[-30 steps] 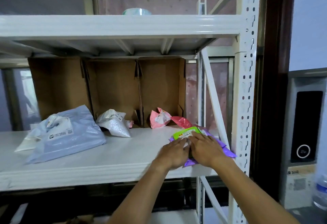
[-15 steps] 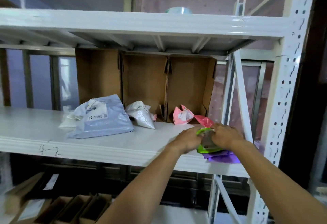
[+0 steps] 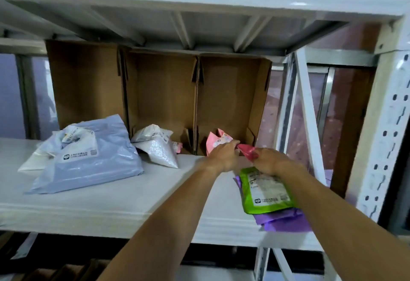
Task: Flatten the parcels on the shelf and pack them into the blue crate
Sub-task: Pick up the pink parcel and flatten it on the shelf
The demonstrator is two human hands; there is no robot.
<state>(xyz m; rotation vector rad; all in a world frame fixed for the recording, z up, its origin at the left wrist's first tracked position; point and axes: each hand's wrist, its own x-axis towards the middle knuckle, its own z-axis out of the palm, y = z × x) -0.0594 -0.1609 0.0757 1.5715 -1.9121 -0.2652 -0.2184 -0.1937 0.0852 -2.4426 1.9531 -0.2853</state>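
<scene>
Parcels: 7 on shelf (image 3: 111, 203): 1 blue-grey parcel (image 3: 95, 163), 2 white parcels (image 3: 159, 149), 1 pink parcel (image 3: 214, 142), 1 red parcel (image 3: 246, 150), 1 green parcel (image 3: 264, 189), 1 purple parcel (image 3: 284, 223).
Boxes: 3 cardboard boxes (image 3: 162, 98) at the back.
Hands: left hand (image 3: 223, 155) and right hand (image 3: 271, 160) pinching red parcel.
Edges: purple parcel overhanging front edge, green parcel on top.
Room: bare strip right of blue-grey parcel.

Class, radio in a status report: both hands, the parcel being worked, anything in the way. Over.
Right hand grips red parcel; left hand at its other end, grip unclear. Green parcel flat on purple parcel. Pink parcel just behind.
</scene>
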